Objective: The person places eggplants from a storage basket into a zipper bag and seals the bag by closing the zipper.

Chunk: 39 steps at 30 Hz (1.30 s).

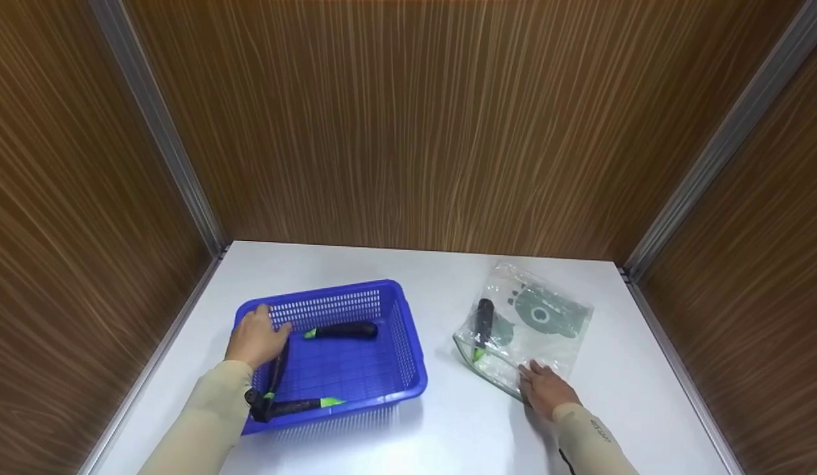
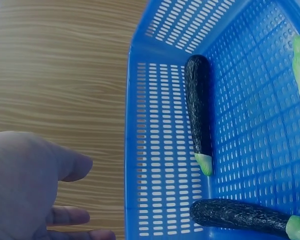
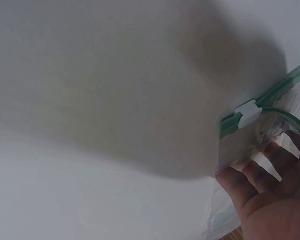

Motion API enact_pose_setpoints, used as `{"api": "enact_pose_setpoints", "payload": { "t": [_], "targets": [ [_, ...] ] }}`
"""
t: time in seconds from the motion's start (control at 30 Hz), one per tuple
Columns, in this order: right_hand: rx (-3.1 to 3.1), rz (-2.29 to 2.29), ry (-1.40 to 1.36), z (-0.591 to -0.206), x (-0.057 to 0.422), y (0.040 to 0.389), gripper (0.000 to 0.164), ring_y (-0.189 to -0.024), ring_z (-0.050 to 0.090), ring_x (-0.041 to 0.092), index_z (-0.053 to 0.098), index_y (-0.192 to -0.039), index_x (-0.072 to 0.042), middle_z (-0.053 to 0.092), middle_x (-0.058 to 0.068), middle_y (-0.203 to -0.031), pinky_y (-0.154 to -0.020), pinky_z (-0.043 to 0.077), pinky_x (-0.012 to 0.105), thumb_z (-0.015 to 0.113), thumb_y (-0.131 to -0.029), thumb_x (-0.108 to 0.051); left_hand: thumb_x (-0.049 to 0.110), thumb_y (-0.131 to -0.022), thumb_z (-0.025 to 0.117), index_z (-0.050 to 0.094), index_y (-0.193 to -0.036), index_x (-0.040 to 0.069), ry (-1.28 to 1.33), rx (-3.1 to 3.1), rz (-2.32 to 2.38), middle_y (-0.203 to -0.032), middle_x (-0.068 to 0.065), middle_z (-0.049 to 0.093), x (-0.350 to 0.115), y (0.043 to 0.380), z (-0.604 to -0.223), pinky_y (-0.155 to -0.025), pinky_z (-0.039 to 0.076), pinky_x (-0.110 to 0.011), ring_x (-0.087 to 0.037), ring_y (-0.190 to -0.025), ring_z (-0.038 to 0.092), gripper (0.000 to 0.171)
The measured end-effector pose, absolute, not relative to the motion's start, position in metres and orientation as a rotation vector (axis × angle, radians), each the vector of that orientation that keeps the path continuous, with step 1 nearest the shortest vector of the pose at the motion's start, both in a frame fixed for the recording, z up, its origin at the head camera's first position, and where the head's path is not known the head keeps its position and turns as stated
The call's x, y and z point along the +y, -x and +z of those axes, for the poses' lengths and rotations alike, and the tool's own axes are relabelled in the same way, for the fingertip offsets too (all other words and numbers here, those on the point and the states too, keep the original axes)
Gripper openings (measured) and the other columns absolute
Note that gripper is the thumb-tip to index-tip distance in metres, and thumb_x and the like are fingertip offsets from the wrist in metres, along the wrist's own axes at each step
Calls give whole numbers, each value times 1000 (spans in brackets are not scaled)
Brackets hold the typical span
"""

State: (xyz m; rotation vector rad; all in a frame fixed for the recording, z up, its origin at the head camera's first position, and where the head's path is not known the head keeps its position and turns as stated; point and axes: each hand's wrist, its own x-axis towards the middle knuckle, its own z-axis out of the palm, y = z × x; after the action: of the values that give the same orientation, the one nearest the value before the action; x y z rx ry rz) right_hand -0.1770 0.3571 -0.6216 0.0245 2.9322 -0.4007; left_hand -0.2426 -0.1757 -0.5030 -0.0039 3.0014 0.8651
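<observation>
white bench point(image 1: 448, 432) is standing between wood-grain panels point(image 1: 408, 132) edged with grey metal strips point(image 1: 161, 125) | blue basket point(image 1: 410, 340) at left is holding three dark eggplants point(image 1: 346, 330) | clear bag point(image 1: 547, 313) at right is lying flat, a fourth eggplant point(image 1: 485, 318) showing through | left hand point(image 1: 255, 338) is hovering near basket's rim, fingers apart | right hand point(image 1: 547, 390) is resting on bag, fingers spread

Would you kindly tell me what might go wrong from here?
The dark vegetable in the clear bag lies with its green end by the parted mouth, so tipping the bag might let it slide out. The left hand is at a corner of the blue basket, so a bump there might shift it.
</observation>
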Motion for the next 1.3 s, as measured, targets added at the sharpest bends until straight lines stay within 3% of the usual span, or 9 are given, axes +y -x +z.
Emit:
{"api": "enact_pose_setpoints", "payload": {
  "t": [0.6, 0.93, 1.3],
  "targets": [
    [2937, -403, -23, -623, 358, 179, 48, -137, 28, 43, 45, -143, -9, 34, 19, -150, -110, 22, 54, 40, -102, -33, 29, -95, 53, 24, -136, -23, 40, 2866, 783, -129, -46, 39, -185, 251, -527, -94, 40, -60, -55, -116, 46, 72],
    [2879, -381, -140, -621, 357, 179, 49, -140, 24, 40, 42, -145, -15, 30, 13, -153, -111, 20, 54, 38, -101, -36, 26, -95, 52, 25, -135, -25, 82, 2851, 771, -131, -46, 37, -186, 259, -535, -98, 37, -60, -57, -120, 42, 70],
    [2913, -333, -51, -626, 361, 177, 47, -138, 28, 42, 43, -144, -11, 32, 17, -152, -111, 22, 53, 39, -101, -31, 20, -91, 54, 46, -119, -24, 81, 2857, 759, -113, -41, 54, -176, 270, -549, -91, 43, -58, -52, -107, 53, 52]
  ]
}}
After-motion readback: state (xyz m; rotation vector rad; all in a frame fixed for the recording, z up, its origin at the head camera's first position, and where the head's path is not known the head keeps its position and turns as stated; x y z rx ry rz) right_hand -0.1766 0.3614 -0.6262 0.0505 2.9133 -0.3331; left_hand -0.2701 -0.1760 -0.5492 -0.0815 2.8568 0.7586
